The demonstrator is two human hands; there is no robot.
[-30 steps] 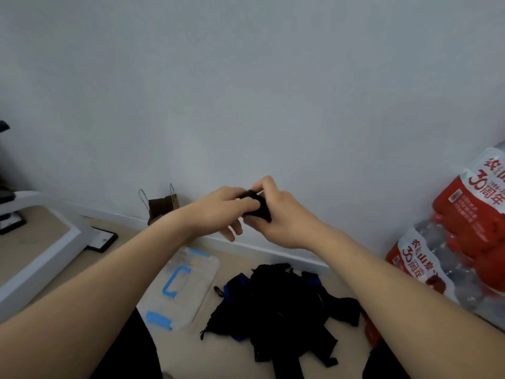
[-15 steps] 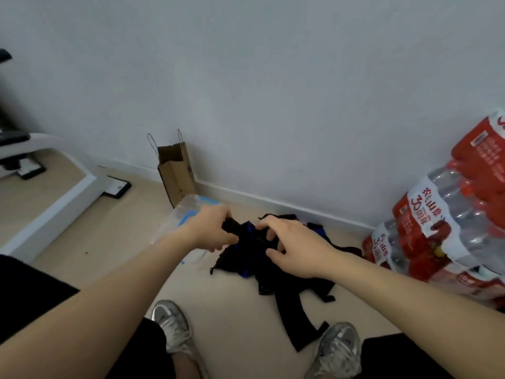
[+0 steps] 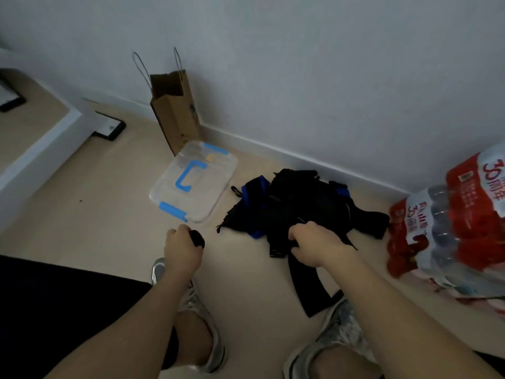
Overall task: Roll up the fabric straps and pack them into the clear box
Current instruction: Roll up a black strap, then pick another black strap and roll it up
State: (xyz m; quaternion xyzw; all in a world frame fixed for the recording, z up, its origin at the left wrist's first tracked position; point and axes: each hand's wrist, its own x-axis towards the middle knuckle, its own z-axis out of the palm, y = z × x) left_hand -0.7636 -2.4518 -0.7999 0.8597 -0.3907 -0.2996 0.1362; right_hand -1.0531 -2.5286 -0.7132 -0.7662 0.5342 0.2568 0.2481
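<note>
the left hand point(image 3: 181, 251) is curled round a small rolled strap point(image 3: 197, 239), a tight black bundle that shows past the thumb, held low over the floor point(image 3: 109, 214) just short of the clear box point(image 3: 216, 184), likely so the roll keeps its shape while it waits to be packed. the box lies flat beside a brown paper bag point(image 3: 175, 113), its lid with blue handle and blue latches looking still on, so it would need opening first. the right hand point(image 3: 317, 244) digs into the loose straps point(image 3: 295, 201), a black and blue heap by the wall, fingers bent and gripping black fabric, seemingly to draw out one more. at right a shrink-wrapped water bottle pack point(image 3: 448, 231) carries red labels reading "30" with chinese characters.
</note>
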